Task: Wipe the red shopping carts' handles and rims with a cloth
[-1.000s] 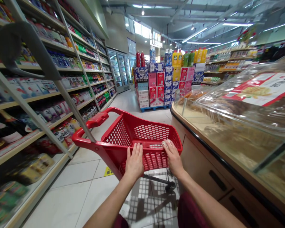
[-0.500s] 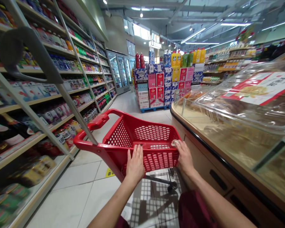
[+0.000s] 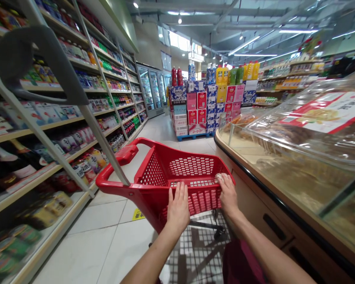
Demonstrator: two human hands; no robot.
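A red plastic shopping cart [image 3: 154, 197] stands sideways before me, its handle to the left. My left hand [image 3: 179, 207] lies on the near rim with its fingers stretched out flat and close together. Near the right end of the basket, my right hand [image 3: 228, 193] has its fingers bent over the same rim. A small crumpled white cloth or tissue [image 3: 219, 177] sticks out from under those fingers. The basket floor looks bare where I can see it. My left thumb is hidden.
Drink shelves [image 3: 77, 106] run along the left, with a grey metal pole and handle [image 3: 56, 75] in front. A glass-edged food counter [image 3: 254, 173] carrying clear plastic packs [image 3: 313, 122] borders the right. Stacked drink cartons [image 3: 197, 112] stand on a blue pallet ahead.
The cart has shifted slightly to the right in view. My left hand has moved right with it. My right hand sits a little farther back from the basket's front corner, with the white cloth.
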